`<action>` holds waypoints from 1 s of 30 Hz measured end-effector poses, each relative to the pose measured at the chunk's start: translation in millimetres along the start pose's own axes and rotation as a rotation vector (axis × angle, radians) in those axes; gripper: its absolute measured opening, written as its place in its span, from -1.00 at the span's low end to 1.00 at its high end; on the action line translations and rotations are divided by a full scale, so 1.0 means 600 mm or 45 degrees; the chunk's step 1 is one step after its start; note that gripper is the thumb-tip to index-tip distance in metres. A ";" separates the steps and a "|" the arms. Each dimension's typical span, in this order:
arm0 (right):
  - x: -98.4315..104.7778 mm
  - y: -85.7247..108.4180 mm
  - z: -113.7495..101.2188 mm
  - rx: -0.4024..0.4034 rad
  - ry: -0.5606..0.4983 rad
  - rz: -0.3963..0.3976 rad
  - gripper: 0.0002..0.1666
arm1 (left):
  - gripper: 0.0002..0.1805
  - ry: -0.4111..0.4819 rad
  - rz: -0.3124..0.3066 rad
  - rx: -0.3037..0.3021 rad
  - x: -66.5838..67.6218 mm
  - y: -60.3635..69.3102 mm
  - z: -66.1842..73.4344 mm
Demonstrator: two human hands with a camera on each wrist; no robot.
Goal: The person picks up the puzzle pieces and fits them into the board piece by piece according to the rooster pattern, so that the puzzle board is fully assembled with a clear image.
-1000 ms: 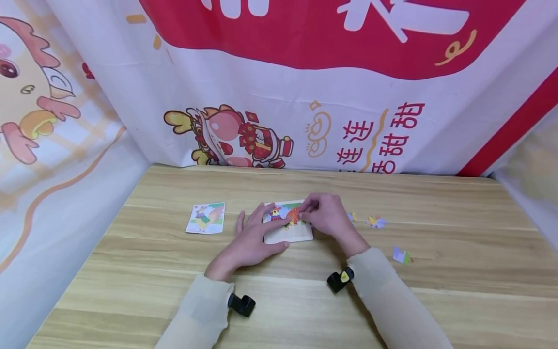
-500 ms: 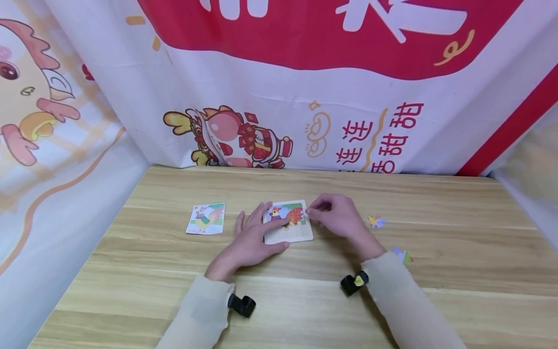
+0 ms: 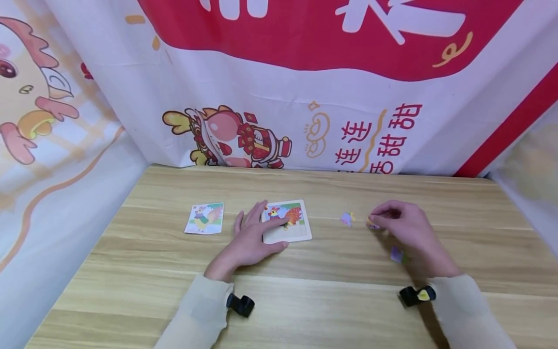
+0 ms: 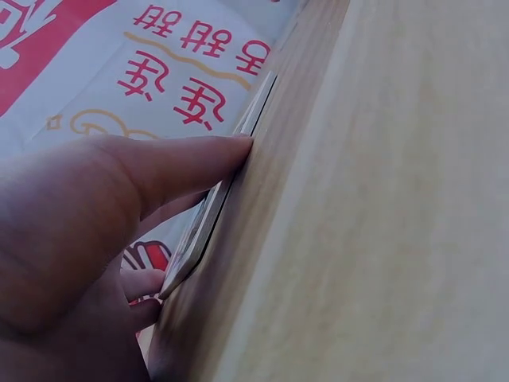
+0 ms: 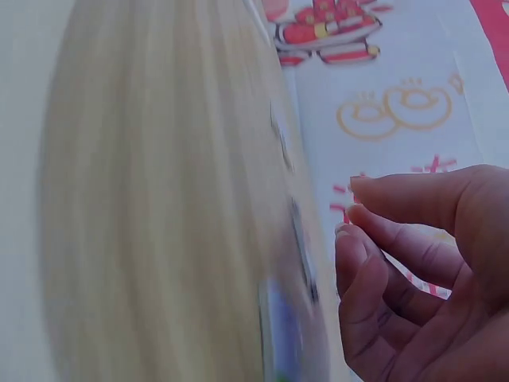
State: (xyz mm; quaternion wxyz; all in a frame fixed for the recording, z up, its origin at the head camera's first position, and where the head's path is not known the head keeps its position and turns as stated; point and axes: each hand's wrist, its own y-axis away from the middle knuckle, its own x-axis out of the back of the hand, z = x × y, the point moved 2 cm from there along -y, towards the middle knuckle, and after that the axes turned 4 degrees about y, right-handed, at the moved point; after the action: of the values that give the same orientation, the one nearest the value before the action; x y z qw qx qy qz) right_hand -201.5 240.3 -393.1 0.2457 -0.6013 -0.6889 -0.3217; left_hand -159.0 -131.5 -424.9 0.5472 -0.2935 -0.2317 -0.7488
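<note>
A small wooden jigsaw board (image 3: 296,234) with a part-filled rooster picture lies on the table. My left hand (image 3: 253,245) rests on it with spread fingers; the index lies across the picture. In the left wrist view, the thumb (image 4: 199,159) touches the board's near edge. My right hand (image 3: 405,225) is over a yellow and purple puzzle piece (image 3: 373,224), partly covering it. In the right wrist view, its bent fingers (image 5: 358,270) and thumb show nothing between their tips; the pieces beside them are blurred.
To the left lies a square rooster picture card (image 3: 204,218). A purple and yellow puzzle piece (image 3: 347,219) lies between board and right hand; a purple and green piece (image 3: 397,254) is nearer, below that hand. A printed cloth (image 3: 261,82) hangs behind the table.
My right hand has left the board's right edge and moved right to the yellow and purple piece, uncovering the piece between. My left hand has stayed on the board.
</note>
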 end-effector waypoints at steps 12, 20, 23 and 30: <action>-0.008 -0.008 -0.013 -0.026 -0.063 -0.057 -0.55 | -0.34 -0.035 -0.015 0.069 0.005 -0.001 0.004; -0.032 -0.026 -0.046 -0.013 0.002 -0.093 -0.56 | -0.35 -0.034 -0.002 0.063 0.004 -0.003 0.006; -0.036 -0.031 -0.050 -0.013 0.005 -0.091 -0.55 | -0.34 -0.030 0.004 0.061 0.004 -0.004 0.007; -0.044 -0.038 -0.054 -0.008 0.096 -0.100 -0.45 | -0.06 -0.043 0.010 0.075 0.003 -0.006 0.005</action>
State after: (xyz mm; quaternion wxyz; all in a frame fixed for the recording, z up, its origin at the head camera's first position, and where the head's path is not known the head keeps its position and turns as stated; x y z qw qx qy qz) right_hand -221.5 197.1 -394.0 0.2567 -0.5621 -0.7012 -0.3557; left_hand -162.5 -129.9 -421.6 0.5547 -0.2908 -0.2615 -0.7344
